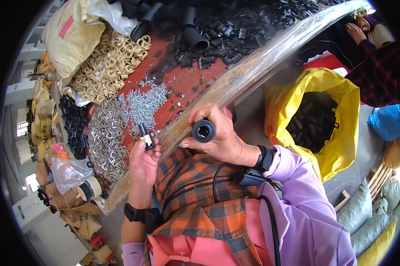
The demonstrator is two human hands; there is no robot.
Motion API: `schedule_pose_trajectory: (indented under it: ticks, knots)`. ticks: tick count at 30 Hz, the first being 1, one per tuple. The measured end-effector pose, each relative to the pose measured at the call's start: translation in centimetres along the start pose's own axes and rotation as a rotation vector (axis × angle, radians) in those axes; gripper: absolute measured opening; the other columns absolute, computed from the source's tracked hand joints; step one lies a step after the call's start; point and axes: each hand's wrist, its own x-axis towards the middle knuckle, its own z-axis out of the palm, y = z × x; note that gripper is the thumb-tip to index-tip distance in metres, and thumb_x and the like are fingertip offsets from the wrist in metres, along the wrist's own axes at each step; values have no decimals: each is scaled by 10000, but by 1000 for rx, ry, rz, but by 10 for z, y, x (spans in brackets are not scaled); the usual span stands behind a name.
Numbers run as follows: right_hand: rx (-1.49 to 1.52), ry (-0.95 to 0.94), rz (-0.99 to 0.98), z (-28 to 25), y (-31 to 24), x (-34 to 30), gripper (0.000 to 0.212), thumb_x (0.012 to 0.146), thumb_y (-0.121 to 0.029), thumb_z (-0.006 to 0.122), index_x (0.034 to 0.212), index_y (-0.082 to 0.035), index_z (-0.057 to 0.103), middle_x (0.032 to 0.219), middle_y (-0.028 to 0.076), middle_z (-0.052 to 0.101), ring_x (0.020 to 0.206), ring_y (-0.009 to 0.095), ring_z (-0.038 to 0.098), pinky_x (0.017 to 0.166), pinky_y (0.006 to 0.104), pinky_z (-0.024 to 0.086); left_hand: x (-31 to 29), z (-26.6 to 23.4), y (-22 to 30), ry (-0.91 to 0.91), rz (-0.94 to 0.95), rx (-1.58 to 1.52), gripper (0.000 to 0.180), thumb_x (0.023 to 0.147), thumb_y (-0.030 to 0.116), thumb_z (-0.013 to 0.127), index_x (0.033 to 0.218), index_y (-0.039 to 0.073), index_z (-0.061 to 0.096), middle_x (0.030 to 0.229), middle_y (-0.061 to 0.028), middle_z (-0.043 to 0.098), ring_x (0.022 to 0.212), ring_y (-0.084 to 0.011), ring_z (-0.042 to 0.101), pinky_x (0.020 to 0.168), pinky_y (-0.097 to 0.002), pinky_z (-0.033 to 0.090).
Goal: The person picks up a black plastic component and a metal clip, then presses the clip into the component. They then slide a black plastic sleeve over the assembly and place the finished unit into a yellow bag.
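My left hand (143,166) pinches a small black fitting (147,139) with a pale cream piece and a thin black stem on it, just inside the near table edge. Wrapped in the fingers of my right hand (228,142) is a short black tube (203,131), its open round end facing up. The two parts are apart. Beyond my left hand, on the red tabletop (175,91), lie a heap of silver screws (145,104) and a heap of bent shiny metal hooks (106,137).
Cream plastic rings (106,62), black clips (235,37) and larger black tubes (194,37) lie farther back. The table's wooden edge (235,80) is plastic-wrapped. To the right stands a yellow sack (346,128) of black parts; another person's hand (354,33) shows beyond.
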Motion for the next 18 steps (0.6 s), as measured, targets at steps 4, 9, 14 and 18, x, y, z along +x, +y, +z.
schedule_pose_trajectory:
  ticks: [4, 9, 14, 18]
  knots:
    - [-5, 34, 10, -3, -3, -1, 421, 581, -188, 739, 788, -54, 398, 779, 66, 506, 685, 153, 504, 614, 254, 402, 2, 1, 0, -29, -11, 8, 324, 808, 164, 466, 1052, -41, 409, 849, -100, 534, 688, -127, 526, 590, -196, 459]
    - [63, 34, 156, -18, -3, -12, 372, 614, -112, 709, 808, -46, 398, 772, 53, 506, 700, 129, 494, 618, 252, 402, 3, 0, 0, -32, -6, 33, 316, 808, 171, 469, 1037, -42, 422, 838, -98, 539, 684, -126, 529, 588, -192, 460]
    - [10, 356, 361, -69, -4, -37, 204, 690, -85, 635, 804, -44, 471, 752, 12, 499, 687, 90, 479, 636, 226, 394, 5, 1, 0, -39, -13, 22, 245, 793, 166, 495, 937, -32, 500, 804, -99, 563, 657, -126, 542, 565, -203, 457]
    - [-355, 654, 330, -122, 1, -59, 160, 709, -77, 622, 790, -47, 487, 720, -14, 484, 634, 75, 457, 605, 211, 387, 1, -8, 3, -25, -3, -5, 232, 793, 166, 497, 920, -28, 509, 805, -105, 567, 660, -128, 548, 566, -206, 462]
